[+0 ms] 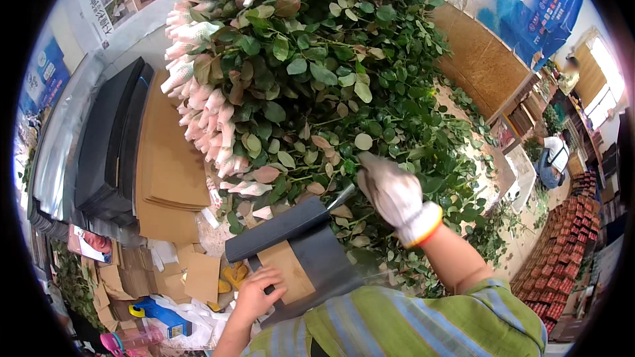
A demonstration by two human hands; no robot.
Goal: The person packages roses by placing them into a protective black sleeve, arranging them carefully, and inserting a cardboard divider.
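Observation:
A big heap of leafy cut rose stems (pixel 317 73) fills the middle, its flower heads in pale pink-white net sleeves (pixel 205 109) stacked along the left side. My right hand (pixel 391 193), in a white knitted glove with a yellow-red cuff, is over the leaves at the heap's near side; its fingers are blurred. Just below the heap lies a black sheet (pixel 334 258) with its far end rolled or folded (pixel 278 228) and a brown cardboard piece (pixel 286 270) on it. My bare left hand (pixel 260 291) rests at the cardboard's left edge, thumb and fingers apart.
Black sheets (pixel 112 139) and brown cardboard sheets (pixel 172 158) are stacked at left. Below them are a phone (pixel 90 243), a blue box (pixel 167 317) and pink-handled scissors (pixel 112 342). A chipboard panel (pixel 476 59) stands at right; beyond are red bundles (pixel 559 251) and two people (pixel 552 158).

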